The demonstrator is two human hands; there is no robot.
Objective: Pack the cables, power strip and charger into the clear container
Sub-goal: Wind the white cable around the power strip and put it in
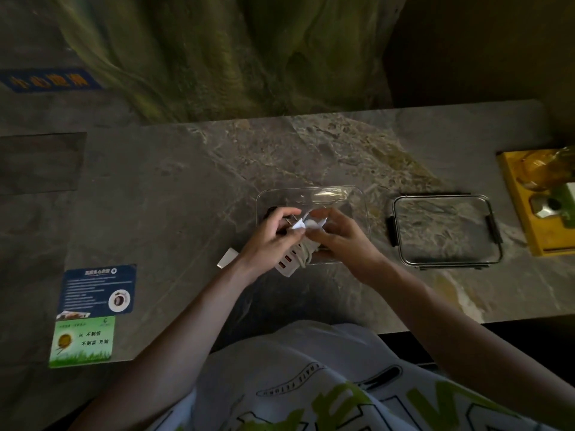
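Your fingers point(287, 217) on both the left hand point(269, 241) and right hand point(340, 236) are pinched on the white plug point(303, 224) right over the clear container point(311, 197), power strip point(291, 262) poking over its near rim with cord wrapped around it, lid point(443, 228) off to your right.
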